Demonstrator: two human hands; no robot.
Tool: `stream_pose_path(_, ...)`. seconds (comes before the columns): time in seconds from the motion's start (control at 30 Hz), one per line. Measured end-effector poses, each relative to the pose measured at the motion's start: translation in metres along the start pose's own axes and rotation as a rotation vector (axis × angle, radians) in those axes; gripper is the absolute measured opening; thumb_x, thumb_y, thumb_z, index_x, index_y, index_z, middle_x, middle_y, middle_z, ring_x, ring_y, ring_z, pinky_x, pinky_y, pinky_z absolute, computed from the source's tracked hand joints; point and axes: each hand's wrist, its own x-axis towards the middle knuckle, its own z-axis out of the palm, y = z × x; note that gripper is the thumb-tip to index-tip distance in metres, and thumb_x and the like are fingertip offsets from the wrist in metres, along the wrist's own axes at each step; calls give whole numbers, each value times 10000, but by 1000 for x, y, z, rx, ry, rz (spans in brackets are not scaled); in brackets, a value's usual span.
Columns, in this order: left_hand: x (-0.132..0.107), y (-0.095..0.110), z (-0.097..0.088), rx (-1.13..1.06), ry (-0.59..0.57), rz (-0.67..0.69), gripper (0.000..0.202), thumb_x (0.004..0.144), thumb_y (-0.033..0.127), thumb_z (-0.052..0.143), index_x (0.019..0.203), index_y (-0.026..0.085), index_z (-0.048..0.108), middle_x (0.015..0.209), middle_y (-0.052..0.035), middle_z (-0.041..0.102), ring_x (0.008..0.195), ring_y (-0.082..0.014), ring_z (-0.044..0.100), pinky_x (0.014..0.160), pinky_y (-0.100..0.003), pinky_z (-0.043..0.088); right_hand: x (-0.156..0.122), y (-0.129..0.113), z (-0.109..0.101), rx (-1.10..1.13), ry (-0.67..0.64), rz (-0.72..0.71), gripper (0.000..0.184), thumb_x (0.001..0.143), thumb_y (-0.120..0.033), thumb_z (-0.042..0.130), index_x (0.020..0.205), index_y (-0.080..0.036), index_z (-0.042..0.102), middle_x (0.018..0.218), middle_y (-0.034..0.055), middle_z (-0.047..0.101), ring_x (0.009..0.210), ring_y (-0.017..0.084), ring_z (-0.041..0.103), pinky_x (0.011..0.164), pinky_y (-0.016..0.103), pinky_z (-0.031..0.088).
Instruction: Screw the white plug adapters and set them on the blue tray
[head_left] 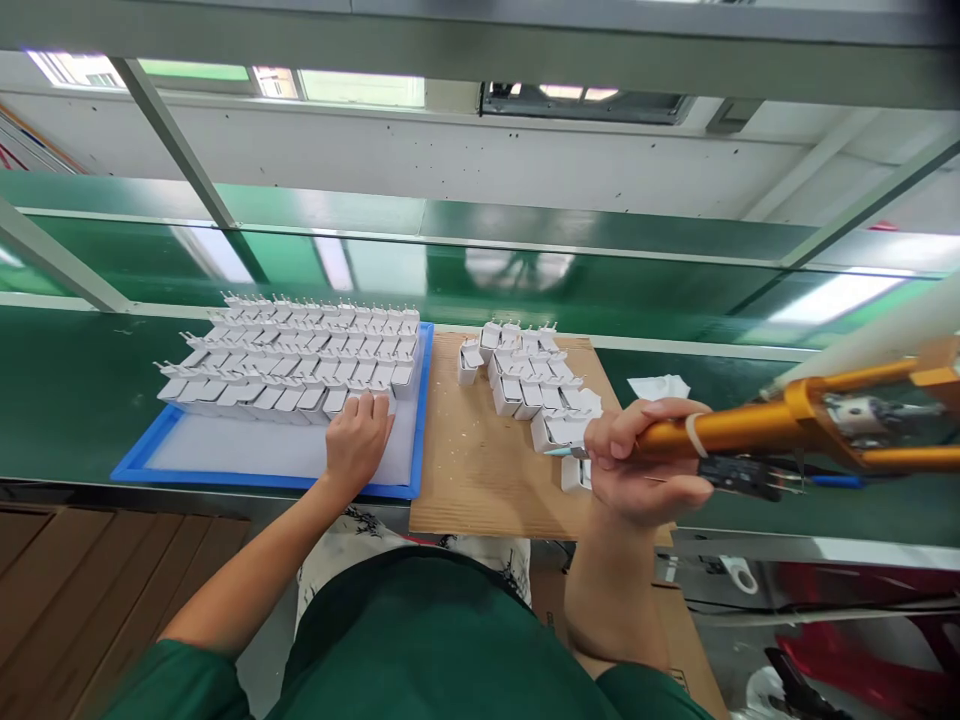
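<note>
The person's left hand (360, 435) reaches to the right end of the nearest row of small white box-shaped plastic housings (289, 365), its fingers curled down at a housing there; the fingertips are hidden, so I cannot tell whether they grip it. The right hand (649, 460) is wrapped around the front end of a golden-orange cylindrical metal tool (727, 430), which extends to the right. A slim pale-blue tip (561, 452) shows to the left of this hand, and a black plastic switch-like part (742, 477) sits beneath the tool's body.

The housings under the left hand stand in several close rows in a shallow tray with a bright blue rim (421, 410) and a whitish floor, with thin prongs rising along the rows. Just right of the tray, a flat brown cardboard sheet (480, 460) bears a smaller cluster of similar white housings (525, 372); the right hand is just beside its near end. Tray and sheet lie on a glossy green worktop (67, 390). A crumpled white scrap (660, 387) lies beyond the right hand.
</note>
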Motion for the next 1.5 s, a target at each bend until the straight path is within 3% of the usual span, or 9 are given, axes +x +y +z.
stream_pose_path(0.17, 30, 46, 24, -334, -56, 129, 384, 904, 332, 675, 1238, 193, 544, 1160, -136, 624, 1151, -341, 589, 985, -462, 493, -2, -2, -2, 12, -2, 13, 454, 725, -675, 750, 977, -300, 703, 536, -79, 444, 360, 101, 268, 311, 258, 244)
stream_pose_path(0.3, 83, 87, 63, -695, -122, 28, 871, 773, 172, 758, 1510, 194, 294, 1566, -206, 395, 1474, -372, 367, 1190, -534, 338, -3, -4, -1, -15, -2, 21, 453, 722, -693, 738, 965, -313, 700, 531, -82, 447, 347, 101, 254, 306, 256, 229)
stream_pose_path(0.4, 114, 96, 85, -712, -171, -89, 937, 738, 128, 744, 1536, 122, 253, 1486, -266, 486, 1405, -399, 462, 1138, -551, 382, -3, -5, -1, -32, -5, 22, 445, 726, -704, 722, 963, -328, 693, 529, -86, 445, 342, 99, 243, 305, 250, 227)
stream_pose_path(0.5, 121, 89, 87, -701, -236, -139, 870, 708, 98, 718, 1490, 109, 337, 1262, -224, 662, 1253, -393, 598, 1051, -514, 459, -5, -4, -3, -36, -16, 18, 442, 732, -705, 714, 969, -332, 687, 526, -88, 434, 346, 100, 240, 305, 248, 233)
stream_pose_path(0.77, 55, 91, 36, -743, -490, 121, 574, 722, 166, 696, 1265, 211, 515, 1063, -75, 739, 970, -308, 712, 871, -386, 530, -3, 1, -2, -5, -24, -9, 454, 748, -694, 715, 990, -311, 678, 531, -89, 433, 354, 91, 256, 307, 238, 246)
stream_pose_path(0.9, 14, 104, 34, -793, -592, 210, 521, 724, 163, 730, 1210, 231, 554, 1130, -75, 713, 1030, -310, 683, 909, -407, 524, -2, 2, 1, 7, -48, -9, 454, 756, -681, 721, 1005, -305, 672, 543, -89, 454, 361, 87, 283, 325, 233, 287)
stream_pose_path(1.1, -12, 115, 47, -907, -436, 187, 584, 748, 255, 828, 1274, 232, 575, 1306, -115, 634, 1230, -319, 594, 1065, -465, 479, -4, 1, 1, -34, -35, 3, 470, 772, -704, 691, 1006, -298, 651, 557, -88, 456, 371, 82, 295, 340, 229, 316)
stream_pose_path(1.33, -19, 106, 53, -1081, -331, 106, 447, 922, 371, 663, 1322, 203, 557, 1174, -95, 716, 1028, -232, 700, 949, -401, 577, -3, 1, 3, -16, -56, -5, 452, 760, -698, 710, 1020, -330, 668, 549, -89, 439, 359, 85, 270, 318, 241, 285)
stream_pose_path(1.5, -24, 104, 56, -1110, -281, 6, 264, 995, 381, 542, 1135, 212, 689, 1202, -77, 753, 1060, -221, 727, 937, -355, 595, -5, 0, 4, -5, -68, 13, 449, 772, -695, 703, 1035, -334, 666, 560, -86, 432, 376, 91, 274, 331, 246, 300)
